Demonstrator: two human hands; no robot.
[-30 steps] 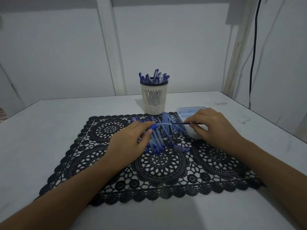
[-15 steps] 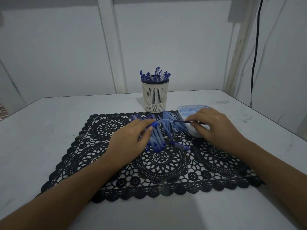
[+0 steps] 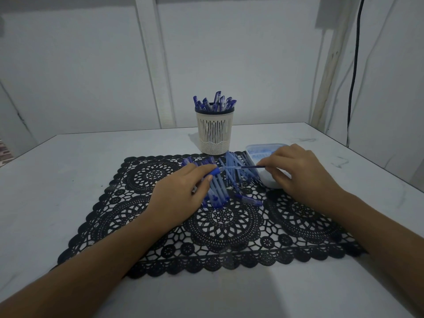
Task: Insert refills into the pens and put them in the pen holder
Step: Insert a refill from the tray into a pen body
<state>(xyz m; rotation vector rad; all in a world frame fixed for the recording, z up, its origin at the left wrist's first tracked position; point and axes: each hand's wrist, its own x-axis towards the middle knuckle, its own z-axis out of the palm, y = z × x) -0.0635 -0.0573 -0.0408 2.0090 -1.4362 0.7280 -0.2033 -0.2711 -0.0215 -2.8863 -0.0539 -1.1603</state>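
Head view: left hand (image 3: 181,198) pinches a pen (image 3: 215,172) level above the pile (image 3: 218,196), right hand (image 3: 298,171) pinches a refill (image 3: 252,167) end-on to it for sliding in, with the holder (image 3: 214,136) standing far centre.

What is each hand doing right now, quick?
Left hand: closed, holding a pen.
Right hand: closed, pinching a refill at the pen's open end.

Left hand (image 3: 181,193) gripping pen (image 3: 226,169), right hand (image 3: 298,171) pinching refill (image 3: 254,167), pen holder (image 3: 215,131) behind
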